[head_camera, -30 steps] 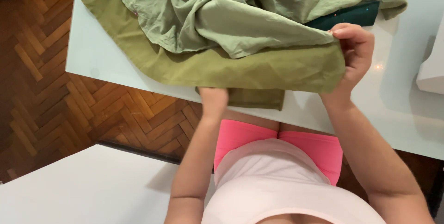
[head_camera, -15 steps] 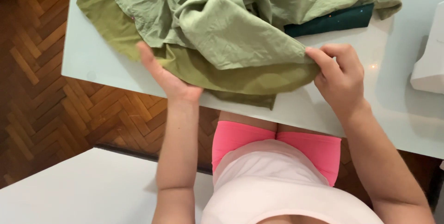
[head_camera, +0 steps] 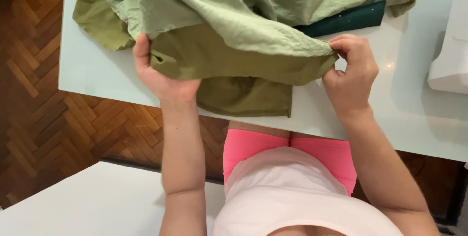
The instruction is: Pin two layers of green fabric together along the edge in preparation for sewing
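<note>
A large crumpled olive-green cloth [head_camera: 229, 26] covers much of the white table [head_camera: 97, 70] in front of me. My left hand [head_camera: 158, 72] grips a folded edge of the cloth near the table's front edge and lifts it. My right hand [head_camera: 351, 72] pinches the same fold at its right end, fingers closed on the fabric. A lower layer of the cloth [head_camera: 246, 97] hangs slightly over the table's front edge between my hands. A dark green flat piece [head_camera: 348, 19] lies partly under the cloth at the upper right.
A white object [head_camera: 451, 50] stands at the table's right edge. Herringbone wood floor [head_camera: 34, 94] lies to the left. A white surface [head_camera: 78, 202] sits low at the left near my lap.
My left hand came up from under the table edge and took hold of the cloth's fold. Both hands have lifted the fold, with the right hand now pinching its end.
</note>
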